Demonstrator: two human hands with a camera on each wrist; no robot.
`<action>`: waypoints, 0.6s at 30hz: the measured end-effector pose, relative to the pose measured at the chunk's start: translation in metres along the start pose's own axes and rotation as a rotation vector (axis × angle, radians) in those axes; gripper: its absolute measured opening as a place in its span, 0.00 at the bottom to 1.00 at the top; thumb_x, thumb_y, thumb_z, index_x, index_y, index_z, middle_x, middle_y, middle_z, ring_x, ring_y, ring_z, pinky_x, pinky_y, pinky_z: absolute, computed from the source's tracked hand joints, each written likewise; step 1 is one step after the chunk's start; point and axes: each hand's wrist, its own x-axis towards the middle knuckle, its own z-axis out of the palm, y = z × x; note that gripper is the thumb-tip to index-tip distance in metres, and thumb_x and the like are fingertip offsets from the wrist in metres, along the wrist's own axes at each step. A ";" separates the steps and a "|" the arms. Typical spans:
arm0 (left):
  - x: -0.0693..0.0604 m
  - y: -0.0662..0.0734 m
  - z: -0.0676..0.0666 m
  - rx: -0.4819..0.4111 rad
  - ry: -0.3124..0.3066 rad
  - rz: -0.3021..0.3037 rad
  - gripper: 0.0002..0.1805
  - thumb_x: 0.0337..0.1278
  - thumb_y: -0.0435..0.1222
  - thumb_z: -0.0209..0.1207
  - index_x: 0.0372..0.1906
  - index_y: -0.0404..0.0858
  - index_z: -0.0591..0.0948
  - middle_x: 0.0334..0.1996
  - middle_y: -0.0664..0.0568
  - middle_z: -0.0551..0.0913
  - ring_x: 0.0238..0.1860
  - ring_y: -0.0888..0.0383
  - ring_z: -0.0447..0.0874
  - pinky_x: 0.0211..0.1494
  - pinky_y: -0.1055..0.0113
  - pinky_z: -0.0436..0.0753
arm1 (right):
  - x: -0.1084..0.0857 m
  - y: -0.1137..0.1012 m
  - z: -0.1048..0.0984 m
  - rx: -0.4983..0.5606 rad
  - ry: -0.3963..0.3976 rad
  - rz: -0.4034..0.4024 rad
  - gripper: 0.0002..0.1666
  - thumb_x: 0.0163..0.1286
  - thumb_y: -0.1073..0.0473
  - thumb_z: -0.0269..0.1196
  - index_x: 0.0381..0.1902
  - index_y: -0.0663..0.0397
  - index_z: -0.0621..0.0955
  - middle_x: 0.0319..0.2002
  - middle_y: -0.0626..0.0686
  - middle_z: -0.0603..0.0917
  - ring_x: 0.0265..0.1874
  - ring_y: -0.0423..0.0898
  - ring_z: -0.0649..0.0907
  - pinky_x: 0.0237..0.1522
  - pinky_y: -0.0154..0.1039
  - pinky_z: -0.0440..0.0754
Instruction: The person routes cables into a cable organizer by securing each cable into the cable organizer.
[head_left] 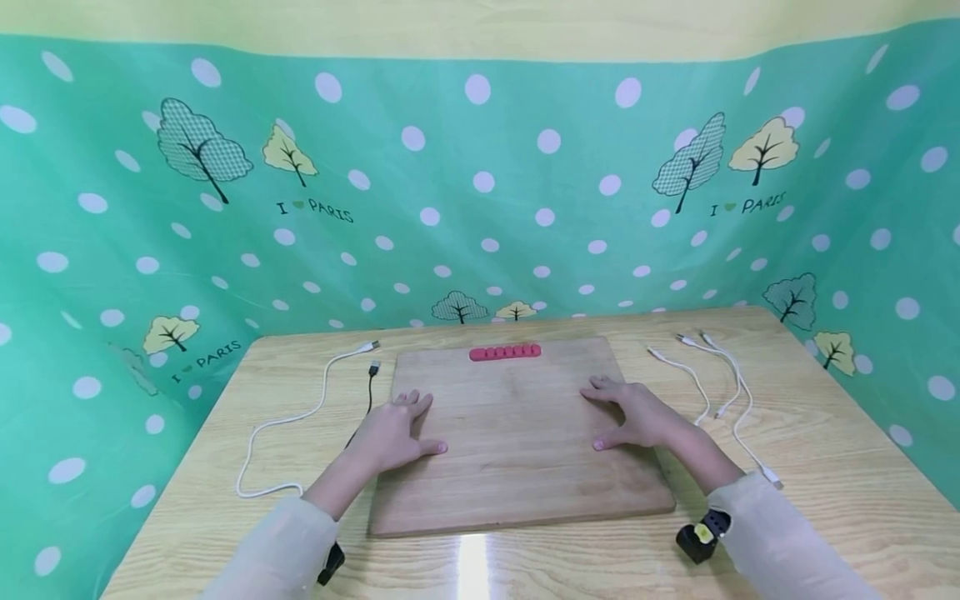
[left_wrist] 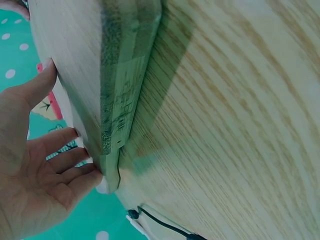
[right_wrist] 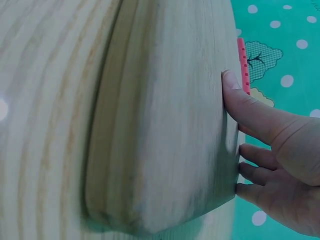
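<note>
A rectangular wooden board [head_left: 510,475] lies flat on the table in front of me. My left hand [head_left: 393,433] rests its fingertips and thumb on the board's left part, fingers spread. On the right part, my right hand [head_left: 633,414] touches the surface in the same way, thumb apart from the fingers. Both wrist views show the left hand [left_wrist: 45,165] and the right hand [right_wrist: 280,155] with only their tips against the board. A red strip with several slots [head_left: 505,352] sits along the board's far edge, between the hands and beyond them.
On the wooden table [head_left: 195,492], a long white cable [head_left: 324,387] and a black cable [head_left: 371,387] lie left of the board. Several white cables [head_left: 738,383] lie to its right. A green dotted cloth [head_left: 517,158] hangs behind and along both sides.
</note>
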 end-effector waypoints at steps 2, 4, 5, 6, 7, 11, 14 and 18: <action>-0.001 0.000 -0.001 0.000 0.002 -0.002 0.45 0.46 0.60 0.66 0.65 0.37 0.72 0.67 0.36 0.70 0.68 0.37 0.67 0.70 0.45 0.71 | 0.000 0.000 0.001 0.000 0.004 -0.004 0.48 0.46 0.50 0.76 0.64 0.63 0.73 0.68 0.71 0.66 0.68 0.70 0.64 0.68 0.65 0.64; -0.002 0.000 -0.002 -0.001 0.003 -0.005 0.45 0.46 0.60 0.66 0.65 0.37 0.72 0.67 0.36 0.70 0.68 0.37 0.67 0.70 0.45 0.71 | 0.000 -0.001 0.001 0.001 0.006 -0.006 0.48 0.46 0.50 0.76 0.64 0.62 0.73 0.68 0.71 0.66 0.68 0.70 0.64 0.68 0.65 0.64; -0.003 0.000 -0.002 0.000 0.003 -0.007 0.44 0.46 0.59 0.66 0.65 0.37 0.72 0.67 0.36 0.70 0.68 0.37 0.67 0.70 0.45 0.71 | 0.000 -0.001 0.001 0.003 0.006 -0.007 0.48 0.47 0.50 0.76 0.64 0.62 0.73 0.68 0.71 0.66 0.68 0.70 0.64 0.68 0.65 0.64; -0.004 0.000 -0.003 0.000 0.003 -0.008 0.45 0.46 0.59 0.66 0.65 0.37 0.72 0.67 0.36 0.70 0.68 0.37 0.67 0.70 0.45 0.71 | 0.000 -0.002 0.001 0.003 0.004 -0.008 0.48 0.47 0.50 0.76 0.64 0.62 0.73 0.68 0.71 0.66 0.68 0.70 0.64 0.68 0.65 0.64; -0.005 0.000 -0.003 0.002 0.001 -0.008 0.45 0.46 0.59 0.66 0.66 0.37 0.72 0.67 0.36 0.70 0.68 0.37 0.67 0.70 0.45 0.71 | 0.000 -0.002 0.001 0.004 0.001 -0.008 0.48 0.47 0.50 0.76 0.64 0.62 0.72 0.68 0.71 0.66 0.68 0.70 0.64 0.68 0.65 0.64; -0.008 0.001 -0.005 0.015 -0.003 -0.008 0.46 0.45 0.61 0.65 0.66 0.37 0.71 0.67 0.36 0.70 0.69 0.37 0.67 0.70 0.45 0.70 | 0.000 -0.003 0.000 0.006 0.004 -0.013 0.48 0.46 0.49 0.76 0.64 0.62 0.73 0.68 0.71 0.66 0.68 0.70 0.64 0.68 0.65 0.64; -0.008 0.001 -0.005 0.011 -0.002 -0.013 0.47 0.44 0.61 0.66 0.66 0.38 0.71 0.67 0.36 0.69 0.69 0.38 0.67 0.71 0.46 0.70 | 0.000 -0.002 0.000 0.003 0.010 -0.017 0.48 0.46 0.49 0.76 0.64 0.62 0.73 0.68 0.71 0.66 0.68 0.70 0.65 0.68 0.65 0.64; -0.008 0.001 -0.002 -0.026 -0.022 -0.021 0.47 0.45 0.61 0.66 0.67 0.37 0.70 0.69 0.37 0.67 0.71 0.38 0.64 0.72 0.46 0.68 | -0.002 -0.001 0.001 0.005 0.005 -0.006 0.48 0.46 0.49 0.76 0.64 0.61 0.73 0.68 0.71 0.65 0.68 0.70 0.64 0.68 0.65 0.64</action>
